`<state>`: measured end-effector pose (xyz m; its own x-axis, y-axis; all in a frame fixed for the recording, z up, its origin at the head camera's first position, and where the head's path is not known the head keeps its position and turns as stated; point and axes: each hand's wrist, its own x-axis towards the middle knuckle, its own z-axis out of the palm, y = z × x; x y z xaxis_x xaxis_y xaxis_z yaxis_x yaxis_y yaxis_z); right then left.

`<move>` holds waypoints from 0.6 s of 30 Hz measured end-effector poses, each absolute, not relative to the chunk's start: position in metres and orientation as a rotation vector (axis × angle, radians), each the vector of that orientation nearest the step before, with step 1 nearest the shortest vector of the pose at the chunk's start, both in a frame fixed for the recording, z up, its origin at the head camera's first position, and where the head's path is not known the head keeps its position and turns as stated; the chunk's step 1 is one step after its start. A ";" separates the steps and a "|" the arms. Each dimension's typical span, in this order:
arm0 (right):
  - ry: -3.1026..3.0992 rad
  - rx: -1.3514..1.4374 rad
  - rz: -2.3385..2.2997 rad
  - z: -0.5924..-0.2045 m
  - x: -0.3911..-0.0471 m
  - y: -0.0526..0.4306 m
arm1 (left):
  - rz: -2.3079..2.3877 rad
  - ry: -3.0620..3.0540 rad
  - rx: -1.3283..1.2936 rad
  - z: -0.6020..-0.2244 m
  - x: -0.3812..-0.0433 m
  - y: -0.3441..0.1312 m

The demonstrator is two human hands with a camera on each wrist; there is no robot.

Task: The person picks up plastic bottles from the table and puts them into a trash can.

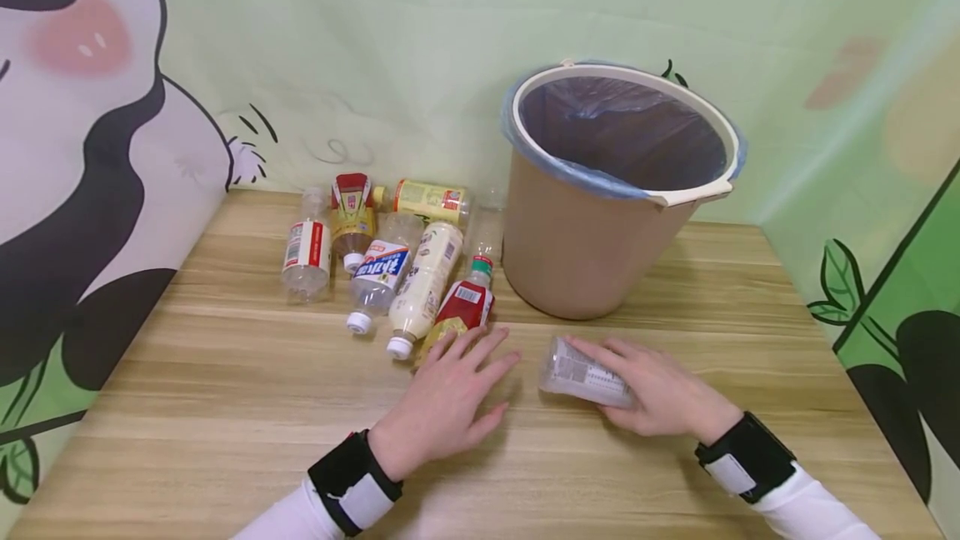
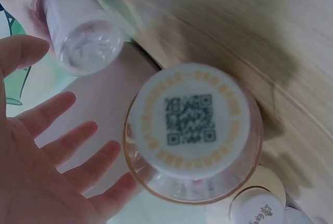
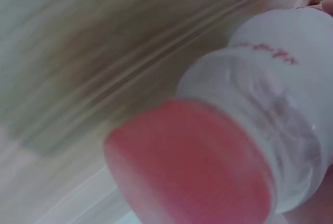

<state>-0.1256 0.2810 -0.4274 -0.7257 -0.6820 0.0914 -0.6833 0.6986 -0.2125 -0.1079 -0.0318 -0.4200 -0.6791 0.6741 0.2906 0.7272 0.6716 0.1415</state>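
My right hand point(image 1: 663, 394) grips a clear plastic bottle point(image 1: 581, 373) low over the wooden table, in front of the bin. Its label is whitish, and a red cap point(image 3: 187, 167) shows large in the right wrist view. With fingers spread, my left hand point(image 1: 450, 411) hovers by the near end of a bottle with a red and yellow label and a green cap point(image 1: 467, 302). Whether the fingertips touch it, I cannot tell. A round white bottle end with a QR code point(image 2: 190, 122) fills the middle of the left wrist view, beside the fingers.
Behind my hands stands a brown bin point(image 1: 577, 248) lined with a blue bag point(image 1: 592, 179). Several bottles lie grouped to its left, among them a cream bottle point(image 1: 427, 277), a blue-and-white labelled one point(image 1: 382, 265) and a red-and-white labelled one point(image 1: 306, 248). A printed cloth point(image 1: 375, 65) hangs behind the table.
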 end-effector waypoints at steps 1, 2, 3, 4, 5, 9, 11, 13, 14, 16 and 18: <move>-2.887 1.156 0.389 -0.427 -0.126 0.281 | -0.368 -2.667 -1.139 -0.419 -0.108 -0.032; -2.881 1.150 0.413 -0.426 -0.126 0.280 | -0.375 -2.661 -1.141 -0.419 -0.108 -0.032; -2.874 1.147 0.438 -0.426 -0.126 0.280 | -0.383 -2.658 -1.144 -0.418 -0.109 -0.033; -2.866 1.147 0.467 -0.425 -0.126 0.279 | -0.396 -2.654 -1.146 -0.417 -0.109 -0.033; -2.853 1.150 0.495 -0.424 -0.126 0.279 | -0.407 -2.650 -1.146 -0.417 -0.109 -0.033; -2.804 1.167 0.627 -0.420 -0.126 0.276 | -0.471 -2.642 -1.132 -0.413 -0.110 -0.034; -2.788 1.174 0.689 -0.416 -0.126 0.274 | -0.483 -2.631 -1.116 -0.411 -0.111 -0.035; -2.779 1.170 0.741 -0.412 -0.125 0.272 | -0.482 -2.621 -1.100 -0.409 -0.112 -0.036; -2.776 1.168 0.763 -0.410 -0.125 0.271 | -0.473 -2.617 -1.092 -0.408 -0.112 -0.036; -2.780 1.155 0.800 -0.405 -0.124 0.268 | -0.455 -2.609 -1.071 -0.406 -0.113 -0.037; -2.788 1.130 0.846 -0.400 -0.123 0.266 | -0.454 -2.602 -1.049 -0.404 -0.113 -0.038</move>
<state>-0.1227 0.2658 -0.3997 -0.7385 -0.6404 0.2110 -0.6497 0.5920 -0.4769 -0.1132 -0.0383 -0.4038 -0.6893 0.6135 0.3854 0.7077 0.6839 0.1770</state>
